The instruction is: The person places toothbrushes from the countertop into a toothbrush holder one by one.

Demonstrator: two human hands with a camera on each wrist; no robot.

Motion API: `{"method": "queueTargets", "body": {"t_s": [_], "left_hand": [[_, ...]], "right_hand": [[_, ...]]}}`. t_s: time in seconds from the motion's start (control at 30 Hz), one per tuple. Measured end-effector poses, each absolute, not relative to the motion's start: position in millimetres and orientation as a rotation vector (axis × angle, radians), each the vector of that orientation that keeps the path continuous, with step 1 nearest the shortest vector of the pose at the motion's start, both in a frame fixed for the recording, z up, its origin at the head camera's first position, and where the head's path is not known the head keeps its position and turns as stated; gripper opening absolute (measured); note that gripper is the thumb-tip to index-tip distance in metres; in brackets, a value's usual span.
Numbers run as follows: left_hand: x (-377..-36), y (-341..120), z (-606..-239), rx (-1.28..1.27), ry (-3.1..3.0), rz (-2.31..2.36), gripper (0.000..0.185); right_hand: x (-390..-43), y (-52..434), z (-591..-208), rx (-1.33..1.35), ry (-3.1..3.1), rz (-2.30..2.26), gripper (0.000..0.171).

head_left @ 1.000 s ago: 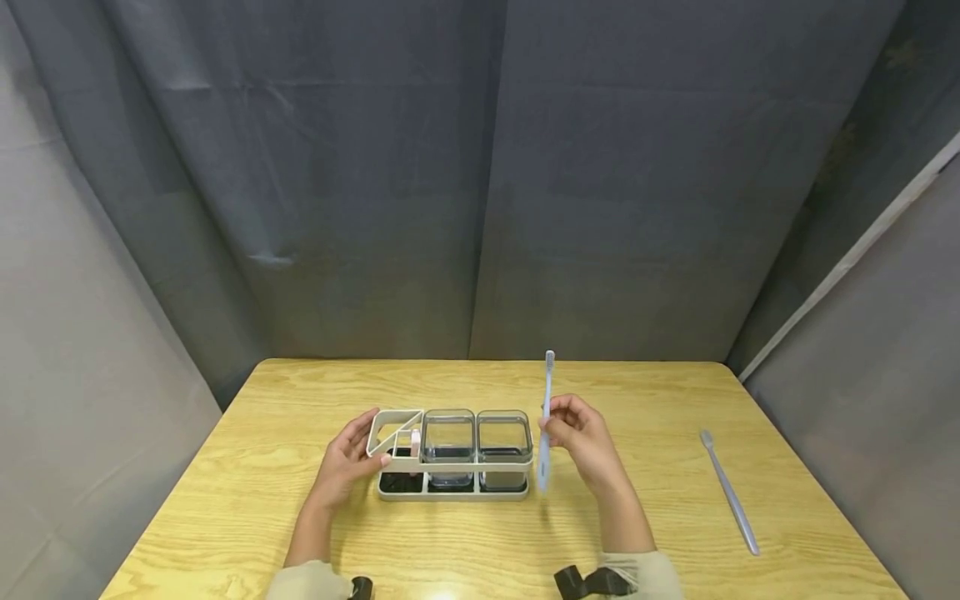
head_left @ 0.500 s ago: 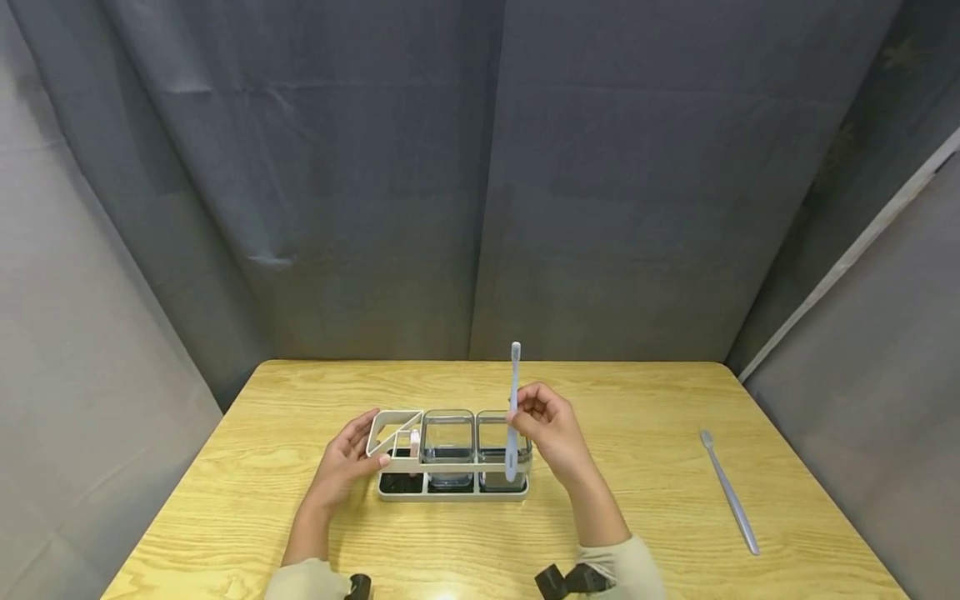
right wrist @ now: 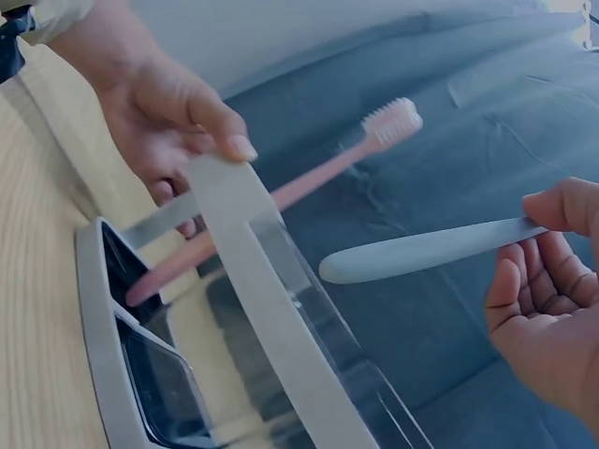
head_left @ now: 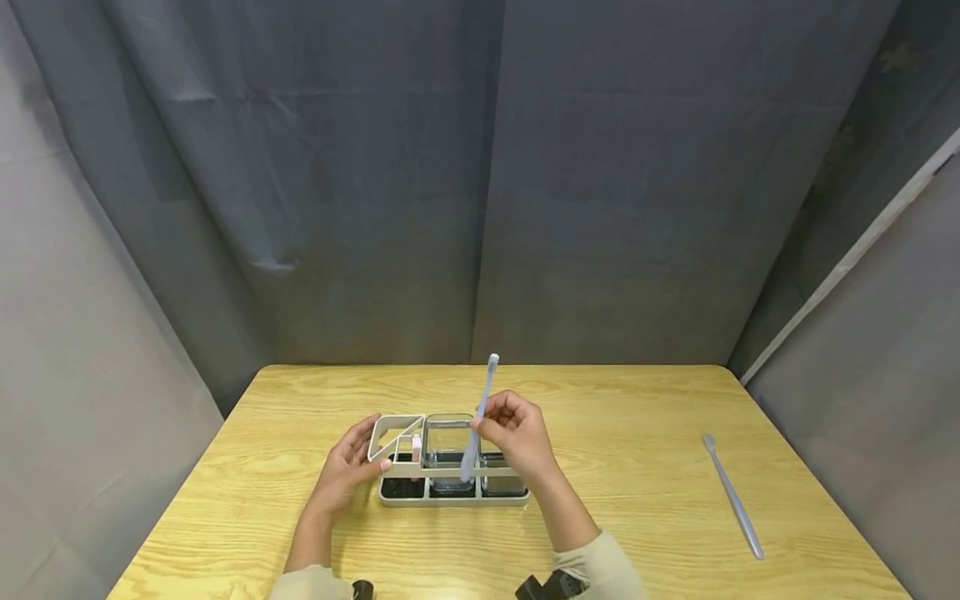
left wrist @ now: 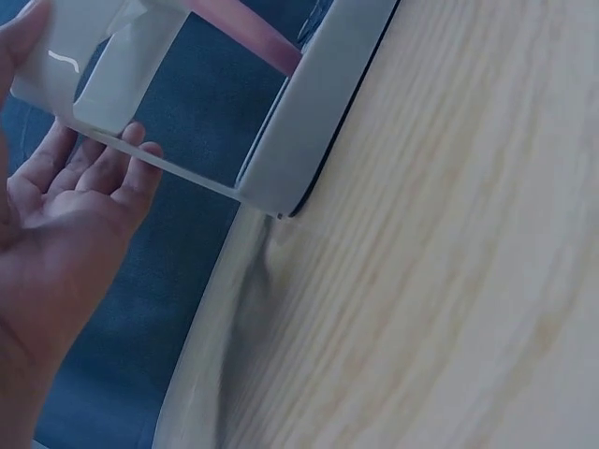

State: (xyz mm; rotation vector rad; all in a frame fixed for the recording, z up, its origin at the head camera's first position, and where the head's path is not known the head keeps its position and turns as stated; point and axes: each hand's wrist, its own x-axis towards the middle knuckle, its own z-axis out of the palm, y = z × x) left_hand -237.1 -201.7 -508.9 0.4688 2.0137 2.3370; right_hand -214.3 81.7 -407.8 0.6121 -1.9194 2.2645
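We read no writing on the holder [head_left: 450,475]. Our left hand [head_left: 348,471], fingers spread, steadies its left end beside a pink toothbrush [right wrist: 281,196]; our right hand [head_left: 517,437] pinches a grey toothbrush [head_left: 480,417] above its middle cup [head_left: 447,450]. Another toothbrush [head_left: 733,495] lies well right on the worktop [head_left: 637,517].

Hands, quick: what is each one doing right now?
Left hand: open, fingers resting on the left end of the holder.
Right hand: closed on the blue toothbrush, held above the holder.
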Motion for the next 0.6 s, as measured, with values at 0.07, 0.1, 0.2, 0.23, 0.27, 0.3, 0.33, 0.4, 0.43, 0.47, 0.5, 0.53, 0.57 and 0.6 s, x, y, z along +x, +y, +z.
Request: {"method": "queueTargets", "body": {"t_s": [0.07,0.1,0.2,0.23,0.27,0.3,0.33,0.4,0.43,0.47,0.5,0.53,0.57,0.6], "left_hand": [[-237.9,-202.0,-508.3,0.471,2.016,2.338,0.073],[-238.3,-202.3,-507.8,0.468,2.018,2.338,0.072],[-239.4,-202.7,-507.0,0.471,2.011,2.34,0.072],[-239.8,-202.8,-506.8,0.476,2.01,2.339,0.072],[-240.2,-202.8,-506.7,0.477,2.008,2.338,0.072],[-240.5,-202.7,-506.7,0.479,2.008,2.337,0.072],[-240.8,-202.6,-506.8,0.481,2.008,2.336,0.072],[-241.1,-202.0,-507.2,0.48,2.012,2.334,0.072],[-241.0,-201.8,-507.6,0.477,2.013,2.334,0.072],[-240.8,-201.6,-508.0,0.473,2.013,2.332,0.072],[-240.5,-201.8,-508.5,0.473,2.014,2.329,0.073],[-240.1,-202.0,-508.7,0.476,2.017,2.325,0.073],[-239.5,-202.3,-508.5,0.478,2.021,2.32,0.073],[-239.2,-202.6,-508.2,0.482,2.026,2.313,0.073]], "right_hand": [[-215.3,76.8,-407.6,0.639,-1.911,2.264,0.015],[-215.7,74.7,-407.4,0.652,-1.91,2.269,0.015],[-216.5,68.9,-406.5,0.652,-1.926,2.283,0.014],[-216.7,67.1,-406.1,0.642,-1.929,2.287,0.014],[-217.1,65.4,-405.9,0.621,-1.936,2.285,0.013],[-217.4,63.9,-405.8,0.601,-1.948,2.273,0.012],[-217.6,62.3,-405.7,0.585,-1.951,2.268,0.012],[-218.0,58.8,-405.8,0.562,-1.954,2.257,0.011],[-218.0,56.9,-406.3,0.556,-1.95,2.257,0.011],[-218.1,55.0,-407.3,0.559,-1.947,2.254,0.012],[-218.0,53.0,-408.3,0.569,-1.936,2.257,0.012],[-218.0,50.6,-409.3,0.583,-1.914,2.267,0.013],[-218.1,48.3,-410.5,0.593,-1.893,2.271,0.014],[-218.5,46.0,-411.8,0.604,-1.871,2.269,0.015]]}}
